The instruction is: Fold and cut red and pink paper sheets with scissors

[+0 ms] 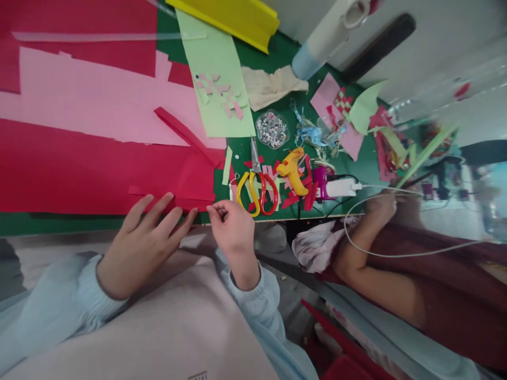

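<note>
Along the front edge of the table lies a large red sheet (71, 169). My left hand (144, 245) rests on its near edge with the fingers spread, pressing on a narrow red paper strip (186, 202). At the right end of that strip, the thumb and forefinger of my right hand (234, 229) are pinched together on its tip. Just beyond my right hand are scissors (257, 179) with one yellow and one red handle loop, lying with blades pointing away. A folded red strip (186, 134) lies across the pink sheet (106, 103) behind.
A yellow glue gun (293, 170) lies on paper scraps, beside a purple box (324, 182) with a white plug. Farther back are a dish of small beads (272, 129), a light green sheet (217, 68) with cut pieces, and blue threads (311, 132). A co-worker's arm (360, 237) is at right.
</note>
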`<state>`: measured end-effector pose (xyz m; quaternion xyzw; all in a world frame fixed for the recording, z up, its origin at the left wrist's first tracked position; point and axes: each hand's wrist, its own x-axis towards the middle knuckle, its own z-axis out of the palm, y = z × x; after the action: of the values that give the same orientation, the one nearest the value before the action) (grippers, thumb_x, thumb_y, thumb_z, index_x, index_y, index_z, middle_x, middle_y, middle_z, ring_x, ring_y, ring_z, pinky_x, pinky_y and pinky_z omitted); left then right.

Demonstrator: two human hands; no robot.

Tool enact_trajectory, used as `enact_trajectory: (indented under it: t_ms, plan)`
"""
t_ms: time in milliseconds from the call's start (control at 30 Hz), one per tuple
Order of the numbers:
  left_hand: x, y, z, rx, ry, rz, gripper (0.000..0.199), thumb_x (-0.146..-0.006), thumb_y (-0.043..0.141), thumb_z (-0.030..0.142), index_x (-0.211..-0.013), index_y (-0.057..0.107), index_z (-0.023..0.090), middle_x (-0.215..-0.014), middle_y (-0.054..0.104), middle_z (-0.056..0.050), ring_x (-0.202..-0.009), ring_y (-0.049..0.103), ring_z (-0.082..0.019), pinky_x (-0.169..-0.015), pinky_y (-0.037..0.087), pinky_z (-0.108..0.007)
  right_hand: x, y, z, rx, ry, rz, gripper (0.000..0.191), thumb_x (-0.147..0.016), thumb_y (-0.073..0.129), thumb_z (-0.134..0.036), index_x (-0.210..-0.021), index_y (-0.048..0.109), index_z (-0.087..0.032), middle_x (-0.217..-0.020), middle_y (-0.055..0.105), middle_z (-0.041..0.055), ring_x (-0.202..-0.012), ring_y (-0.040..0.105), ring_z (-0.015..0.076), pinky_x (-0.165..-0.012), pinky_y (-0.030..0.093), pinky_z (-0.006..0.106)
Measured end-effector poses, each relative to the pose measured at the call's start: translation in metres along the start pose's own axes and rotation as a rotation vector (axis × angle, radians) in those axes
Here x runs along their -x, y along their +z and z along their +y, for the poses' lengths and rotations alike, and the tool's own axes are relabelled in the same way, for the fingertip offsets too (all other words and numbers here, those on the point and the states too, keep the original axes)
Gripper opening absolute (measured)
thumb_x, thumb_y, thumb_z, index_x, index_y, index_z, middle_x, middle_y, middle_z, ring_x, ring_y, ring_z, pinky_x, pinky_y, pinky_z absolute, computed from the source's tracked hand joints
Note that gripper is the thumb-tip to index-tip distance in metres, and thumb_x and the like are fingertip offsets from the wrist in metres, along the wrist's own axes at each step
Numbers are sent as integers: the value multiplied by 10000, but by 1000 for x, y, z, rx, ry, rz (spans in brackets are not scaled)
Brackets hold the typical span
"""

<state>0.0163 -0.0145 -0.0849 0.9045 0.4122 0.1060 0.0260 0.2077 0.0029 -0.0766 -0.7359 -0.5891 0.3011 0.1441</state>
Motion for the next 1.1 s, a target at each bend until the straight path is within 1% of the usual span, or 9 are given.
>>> enact_trajectory:
  t_ms: [100, 200, 367, 500, 600, 767, 967, 1033, 1100]
  plan:
    - [-1, -2, -2, -50, 43, 3, 426, -938, 508, 167, -1360, 566, 160, -1137, 671, -166, -1313, 512, -394, -1062, 425, -569, 1, 3, -2, 49, 3, 19, 184, -931, 571, -368, -858, 657, -223, -807, 711, 36, -764, 647, 185, -701, 455, 293]
    - [-2, -3, -5, -131, 89, 9, 400, -948, 503, 171, -1341, 572, 148, -1126, 680, -152, -1275, 544, -392, -989, 472, -528, 1, 4, -5, 72, 23, 6, 171, -931, 565, -352, -860, 650, -222, -806, 706, 44, -788, 652, 196, -700, 454, 299]
    - [-3, -4, -6, -152, 99, 11, 381, -940, 517, 150, -1314, 586, 147, -1132, 685, -135, -1231, 577, -380, -926, 490, -491, -1, 3, -8, 18, 45, 5, 141, -903, 582, -321, -818, 632, -220, -779, 702, 30, -727, 640, 179, -679, 449, 296]
    - [-5, -6, -5, -132, 87, 0, 381, -935, 512, 137, -1305, 598, 167, -1135, 683, -135, -1226, 577, -377, -944, 477, -507, -1, 1, -6, -55, 60, 4, 113, -853, 622, -308, -773, 622, -229, -719, 687, 11, -668, 622, 165, -634, 439, 281]
    - [-6, -8, -5, -114, 82, -15, 393, -933, 497, 122, -1309, 600, 170, -1148, 676, -144, -1238, 565, -381, -973, 463, -523, -2, -2, -5, -68, 56, -19, 114, -855, 615, -323, -787, 629, -232, -703, 678, 3, -658, 618, 160, -622, 437, 272]
    - [-6, -8, -4, -105, 88, -21, 393, -937, 489, 135, -1314, 597, 160, -1152, 671, -152, -1234, 566, -388, -939, 493, -497, -1, -4, -9, -7, 40, -51, 109, -872, 586, -297, -799, 612, -220, -739, 679, 4, -696, 621, 153, -652, 434, 265]
    - [-9, -8, -3, -121, 112, -19, 414, -914, 539, 154, -1324, 587, 125, -1119, 677, -160, -1199, 583, -405, -921, 514, -503, -2, -3, -17, 63, 94, -43, 85, -855, 608, -263, -792, 599, -207, -752, 671, 7, -713, 612, 155, -659, 409, 266]
    - [-9, -10, -6, -107, 123, -8, 404, -912, 545, 160, -1311, 597, 131, -1119, 683, -154, -1200, 588, -394, -960, 500, -516, -2, -3, -19, 71, 95, -38, 80, -855, 610, -253, -792, 599, -205, -759, 673, 8, -714, 609, 153, -661, 401, 265]
    - [-9, -13, -13, -66, 119, 10, 376, -926, 533, 188, -1294, 608, 164, -1139, 689, -141, -1206, 594, -364, -1027, 465, -533, -3, -4, -19, 79, 88, -35, 82, -856, 613, -249, -789, 598, -204, -755, 672, 8, -716, 607, 153, -658, 394, 264]
